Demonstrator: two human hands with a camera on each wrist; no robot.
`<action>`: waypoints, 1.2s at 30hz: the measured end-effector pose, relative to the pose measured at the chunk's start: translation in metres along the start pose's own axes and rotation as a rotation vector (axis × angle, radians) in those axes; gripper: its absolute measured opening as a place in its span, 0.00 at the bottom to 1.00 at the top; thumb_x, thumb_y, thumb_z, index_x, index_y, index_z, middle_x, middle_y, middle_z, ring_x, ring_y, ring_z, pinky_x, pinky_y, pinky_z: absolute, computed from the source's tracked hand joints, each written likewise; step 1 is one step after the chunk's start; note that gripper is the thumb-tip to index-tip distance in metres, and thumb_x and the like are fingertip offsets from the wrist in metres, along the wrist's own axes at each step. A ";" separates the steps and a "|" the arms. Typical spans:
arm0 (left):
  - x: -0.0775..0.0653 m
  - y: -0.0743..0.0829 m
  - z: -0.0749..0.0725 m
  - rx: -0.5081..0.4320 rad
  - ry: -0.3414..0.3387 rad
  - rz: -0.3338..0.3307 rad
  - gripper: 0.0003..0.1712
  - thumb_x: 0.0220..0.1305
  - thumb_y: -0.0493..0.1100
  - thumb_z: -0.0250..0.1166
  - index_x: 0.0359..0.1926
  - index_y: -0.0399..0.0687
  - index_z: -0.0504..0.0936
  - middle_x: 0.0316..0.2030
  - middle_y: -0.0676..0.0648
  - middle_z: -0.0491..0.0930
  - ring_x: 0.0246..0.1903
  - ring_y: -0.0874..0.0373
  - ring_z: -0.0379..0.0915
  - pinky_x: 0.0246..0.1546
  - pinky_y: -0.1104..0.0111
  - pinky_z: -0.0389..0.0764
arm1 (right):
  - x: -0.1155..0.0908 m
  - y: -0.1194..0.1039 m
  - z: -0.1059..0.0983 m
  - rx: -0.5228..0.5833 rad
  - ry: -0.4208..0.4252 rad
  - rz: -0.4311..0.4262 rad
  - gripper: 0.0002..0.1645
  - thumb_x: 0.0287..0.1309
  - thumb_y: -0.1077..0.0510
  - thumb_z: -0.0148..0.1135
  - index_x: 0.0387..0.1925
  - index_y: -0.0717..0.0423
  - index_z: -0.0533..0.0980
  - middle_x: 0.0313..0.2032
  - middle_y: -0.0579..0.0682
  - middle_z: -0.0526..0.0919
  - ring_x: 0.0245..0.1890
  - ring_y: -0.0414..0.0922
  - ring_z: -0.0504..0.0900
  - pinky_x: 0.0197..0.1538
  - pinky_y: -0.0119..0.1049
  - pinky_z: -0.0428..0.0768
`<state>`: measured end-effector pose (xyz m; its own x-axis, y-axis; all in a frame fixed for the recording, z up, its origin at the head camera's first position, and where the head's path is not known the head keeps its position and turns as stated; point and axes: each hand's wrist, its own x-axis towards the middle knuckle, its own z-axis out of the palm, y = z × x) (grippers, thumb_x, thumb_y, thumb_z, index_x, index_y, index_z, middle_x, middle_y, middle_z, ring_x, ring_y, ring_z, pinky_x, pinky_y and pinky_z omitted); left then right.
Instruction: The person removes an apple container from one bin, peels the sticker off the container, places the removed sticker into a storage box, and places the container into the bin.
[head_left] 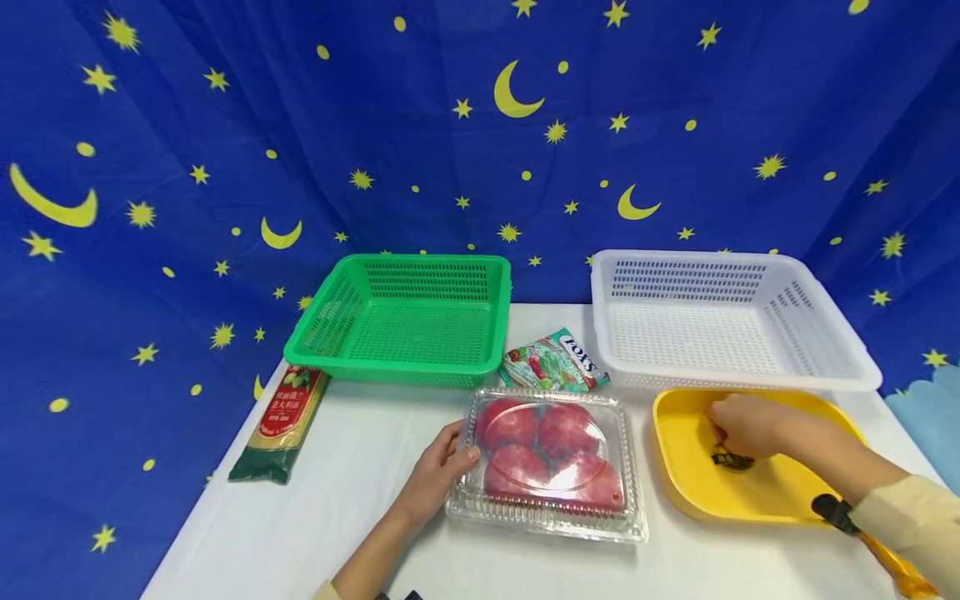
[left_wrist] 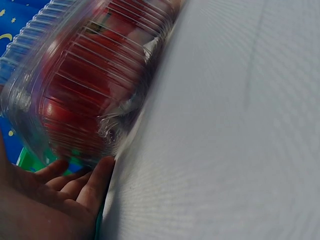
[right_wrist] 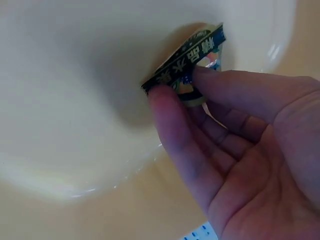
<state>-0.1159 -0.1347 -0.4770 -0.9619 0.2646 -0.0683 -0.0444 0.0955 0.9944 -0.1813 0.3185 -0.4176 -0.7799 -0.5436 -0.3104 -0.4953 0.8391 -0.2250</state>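
In the head view, my left hand (head_left: 435, 475) grips the left edge of a clear plastic box (head_left: 636, 500) packed with several red round fruits (head_left: 510, 425). The thumb lies over the rim; in the left wrist view the fingers (left_wrist: 97, 185) touch the box's end. My right hand (head_left: 750, 425) reaches into a yellow basin (head_left: 678, 483). Between thumb and fingers it pinches a dark fruit label (right_wrist: 187, 60) with light Chinese lettering, curled and tilted above the basin's bottom. Part of the label is hidden behind the fingers.
A green basket (head_left: 420, 333) stands at the back left and a white basket (head_left: 690, 333) at the back right. A Foxs candy bag (head_left: 551, 362) lies between them. A red and gold pasta packet (head_left: 281, 421) lies at the left, partly under the green basket's rim.
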 end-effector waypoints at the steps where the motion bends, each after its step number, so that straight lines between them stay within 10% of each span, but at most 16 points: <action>1: 0.000 0.000 0.000 0.006 0.000 -0.001 0.29 0.69 0.49 0.56 0.67 0.45 0.64 0.55 0.42 0.75 0.51 0.50 0.73 0.52 0.61 0.71 | 0.000 -0.001 0.001 -0.017 0.005 0.002 0.16 0.46 0.71 0.59 0.20 0.48 0.67 0.16 0.40 0.63 0.17 0.36 0.63 0.23 0.31 0.63; 11: 0.001 -0.001 0.000 0.010 -0.006 0.005 0.29 0.69 0.49 0.56 0.67 0.45 0.64 0.55 0.43 0.76 0.51 0.50 0.73 0.53 0.62 0.71 | 0.000 -0.012 0.004 -0.263 0.107 0.010 0.19 0.49 0.67 0.64 0.17 0.45 0.65 0.17 0.42 0.63 0.17 0.41 0.62 0.22 0.35 0.64; 26: 0.001 -0.001 -0.001 0.002 -0.008 0.011 0.28 0.69 0.49 0.56 0.66 0.45 0.65 0.55 0.44 0.76 0.52 0.50 0.73 0.53 0.62 0.70 | -0.001 -0.006 0.001 0.085 -0.097 0.124 0.14 0.44 0.62 0.67 0.25 0.49 0.68 0.19 0.43 0.65 0.18 0.40 0.66 0.24 0.31 0.62; 36: 0.001 0.000 0.000 0.001 -0.002 0.004 0.28 0.69 0.49 0.56 0.66 0.46 0.65 0.55 0.43 0.76 0.51 0.50 0.73 0.52 0.61 0.72 | -0.005 -0.011 -0.007 0.170 -0.020 0.014 0.10 0.61 0.57 0.61 0.28 0.50 0.69 0.17 0.39 0.67 0.16 0.35 0.67 0.22 0.29 0.66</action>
<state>-0.1173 -0.1348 -0.4773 -0.9615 0.2670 -0.0646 -0.0403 0.0955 0.9946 -0.1749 0.3123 -0.4068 -0.7778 -0.5333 -0.3326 -0.4108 0.8319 -0.3731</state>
